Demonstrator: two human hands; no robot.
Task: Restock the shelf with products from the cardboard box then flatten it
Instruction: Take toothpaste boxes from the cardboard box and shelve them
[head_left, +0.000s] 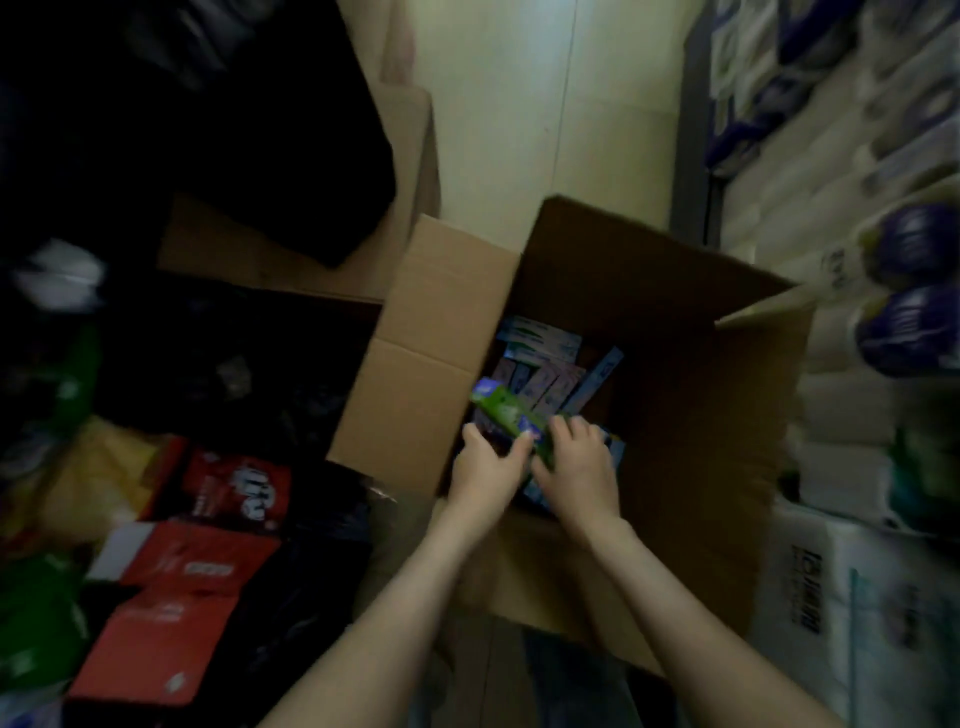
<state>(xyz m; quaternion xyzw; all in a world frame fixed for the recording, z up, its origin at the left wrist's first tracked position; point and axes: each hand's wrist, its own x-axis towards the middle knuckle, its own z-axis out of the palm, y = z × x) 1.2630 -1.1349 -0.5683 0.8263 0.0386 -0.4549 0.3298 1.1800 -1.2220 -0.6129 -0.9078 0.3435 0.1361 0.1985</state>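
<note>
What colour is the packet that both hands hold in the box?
The packet is green with a purple end, seen in the head view.

Both bare forearms reach forward and draw together as they go; the left arm comes up from the lower middle of the view, the right arm from the lower right corner; both wrists cross the near edge of the cardboard box, and the hands sit side by side inside it, backs upward; the left hand grips a green packet, thumb stretched toward the other hand, fingers curled round the far side; the right hand holds the same packet, knuckles bent, fingers curled over its near end; the two hands almost touch.
</note>
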